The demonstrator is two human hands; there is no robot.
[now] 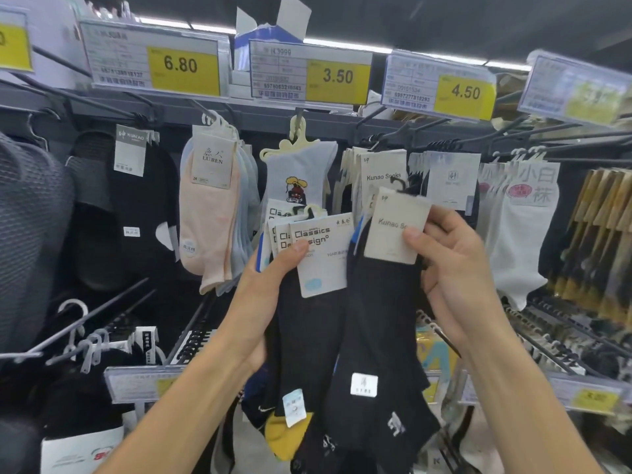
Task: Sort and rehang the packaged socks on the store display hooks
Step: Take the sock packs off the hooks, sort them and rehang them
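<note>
A dark ceiling (444,15) is stretching across the top of the frame, and a line of white strip lights (345,46) is glowing beneath it from upper left to upper right. Below the lights, a dark shelf rail (260,112) is carrying clear holders with yellow price labels (337,77), while a black back panel (178,292) is showing at lower left.
</note>
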